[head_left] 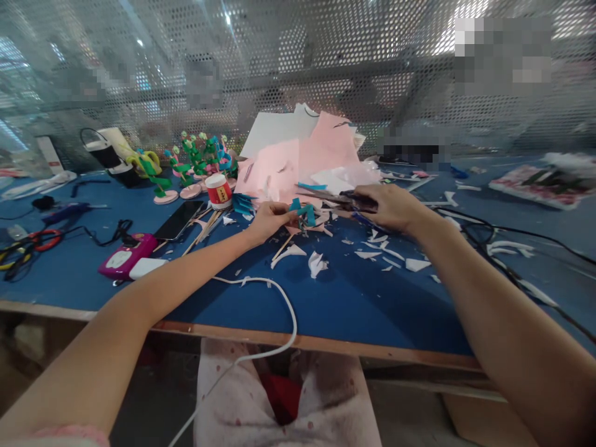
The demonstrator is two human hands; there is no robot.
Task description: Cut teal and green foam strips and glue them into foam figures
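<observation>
Forearms (484, 304), left hand's (270, 221) teal strip (310, 215), right hand's (387, 206) scissors (343, 200)

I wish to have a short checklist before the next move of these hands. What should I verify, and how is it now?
1. Right hand holds the scissors: ok.
2. Left hand holds the blue-green paper: ok.
3. Left hand safely clear of the blades: cannot tell, they look close.
4. White cable kept off the table edge: not ok, it hangs over.
5. White scraps cleared away: not ok.
</observation>
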